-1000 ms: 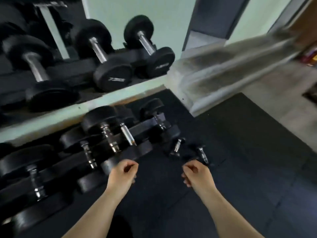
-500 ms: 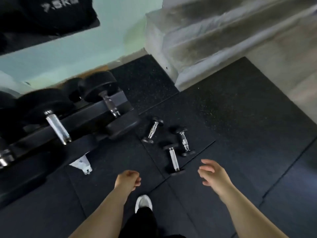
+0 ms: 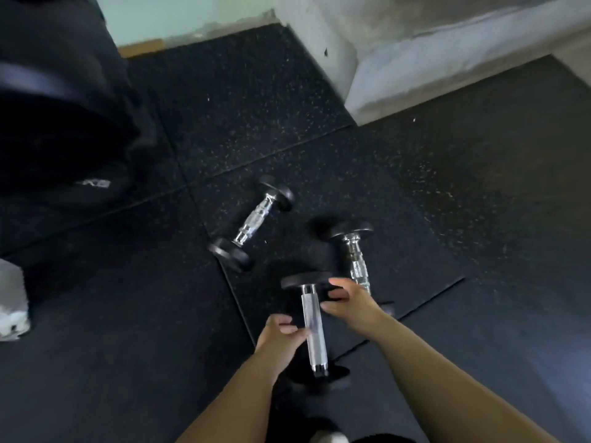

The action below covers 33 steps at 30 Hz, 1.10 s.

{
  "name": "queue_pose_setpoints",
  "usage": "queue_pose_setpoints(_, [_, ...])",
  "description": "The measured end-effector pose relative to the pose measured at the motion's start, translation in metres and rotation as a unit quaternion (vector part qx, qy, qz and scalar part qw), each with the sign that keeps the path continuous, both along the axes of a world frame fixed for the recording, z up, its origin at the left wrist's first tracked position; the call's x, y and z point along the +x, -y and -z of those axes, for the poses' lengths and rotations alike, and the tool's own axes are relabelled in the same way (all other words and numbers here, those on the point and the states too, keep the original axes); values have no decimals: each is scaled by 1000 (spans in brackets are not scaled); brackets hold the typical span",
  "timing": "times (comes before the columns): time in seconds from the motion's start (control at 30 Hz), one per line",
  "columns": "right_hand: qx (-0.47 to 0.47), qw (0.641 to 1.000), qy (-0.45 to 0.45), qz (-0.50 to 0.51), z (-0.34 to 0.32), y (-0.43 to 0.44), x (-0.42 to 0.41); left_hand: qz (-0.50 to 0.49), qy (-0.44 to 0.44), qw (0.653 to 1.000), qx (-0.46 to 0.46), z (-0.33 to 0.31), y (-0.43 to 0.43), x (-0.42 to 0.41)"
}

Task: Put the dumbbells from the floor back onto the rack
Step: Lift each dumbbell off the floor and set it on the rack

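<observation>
Three small dumbbells with chrome handles and black heads lie on the black rubber floor. The nearest dumbbell points away from me. My left hand is at the left side of its handle, fingertips touching the chrome but not wrapped around it. My right hand has its fingers apart, between that dumbbell's far head and the right dumbbell, and hides the lower end of the right one's handle. The third dumbbell lies diagonally, farther off to the left and apart from both hands.
A large black dumbbell head on the rack fills the upper left, very close. A white rack foot stands at the left edge. Concrete steps rise at the upper right. My shoe shows at the bottom.
The view has dropped from the rack towards the floor. Both hands have reached down and forward to the dumbbells; the left now touches the nearest handle.
</observation>
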State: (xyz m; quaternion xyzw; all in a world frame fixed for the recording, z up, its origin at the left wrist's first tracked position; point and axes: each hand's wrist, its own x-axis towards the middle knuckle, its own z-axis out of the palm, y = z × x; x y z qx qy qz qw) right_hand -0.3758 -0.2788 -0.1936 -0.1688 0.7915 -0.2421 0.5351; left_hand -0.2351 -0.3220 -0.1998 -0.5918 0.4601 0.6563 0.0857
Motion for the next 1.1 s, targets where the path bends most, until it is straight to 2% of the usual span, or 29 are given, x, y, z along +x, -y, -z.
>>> queue_pose_setpoints(0.1, [-21,1000,6,6,51,6,-3,28,-14,1000,3,56,-4,-16])
queue_pose_setpoints(0.2, [-19,1000,23,8,68,5,5,50,-12,998,28,83,-22,-15])
queue_pose_setpoints(0.37, [2,998,27,-56,69,-3,24,54,5,998,16,90,-46,-11])
queue_pose_setpoints(0.8, [-19,998,57,-13,75,9,39,7,-28,999,23,99,-33,11])
queue_pose_setpoints(0.97, [-16,998,52,-26,30,26,42,-9,-40,999,15,50,-20,16])
queue_pose_setpoints(1.1, [-24,998,42,-38,-56,33,57,13,-31,999,-1,-42,-9,34])
